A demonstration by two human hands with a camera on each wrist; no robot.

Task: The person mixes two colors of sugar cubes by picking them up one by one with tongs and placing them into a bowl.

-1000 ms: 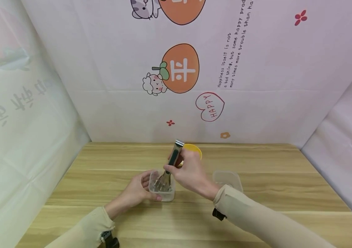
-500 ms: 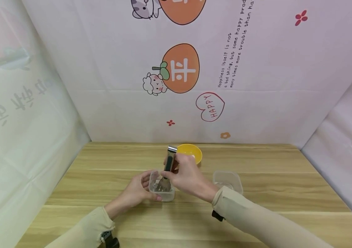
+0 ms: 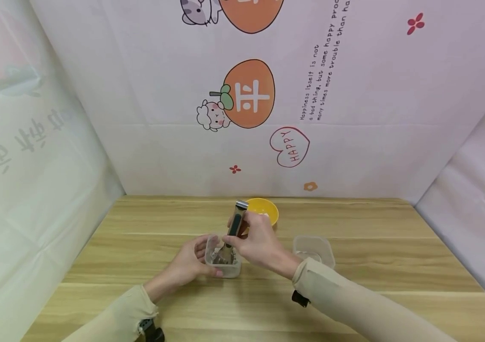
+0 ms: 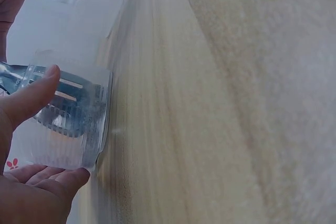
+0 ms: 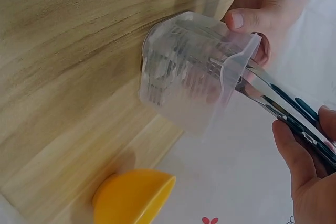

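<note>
My left hand (image 3: 185, 262) grips a clear plastic container (image 3: 227, 272) from its left side, thumb on the near wall and fingers round the far one. In my right hand (image 3: 262, 243) is a pair of metal tongs (image 3: 234, 225) with dark grips, held between thumb and fingers. The tongs (image 5: 294, 125) slope down into the container (image 5: 181, 95), their slotted heads low inside it. Through the wall in the left wrist view, the slotted head (image 4: 68, 90) shows behind my left thumb. Small, pale, glassy pieces lie around the heads, too blurred to name.
Behind my right hand stands a yellow bowl (image 3: 263, 204), partly covered by that hand, with something white in it. A translucent square lid or shallow box (image 3: 314, 246) lies to the right, beside my right forearm. A printed cloth wall (image 3: 174, 161) closes off the table's far edge.
Over the second, my right hand and the tongs have dropped lower and slightly left, then tilted a little right again. More of the yellow bowl shows. The left hand and container have stayed put.
</note>
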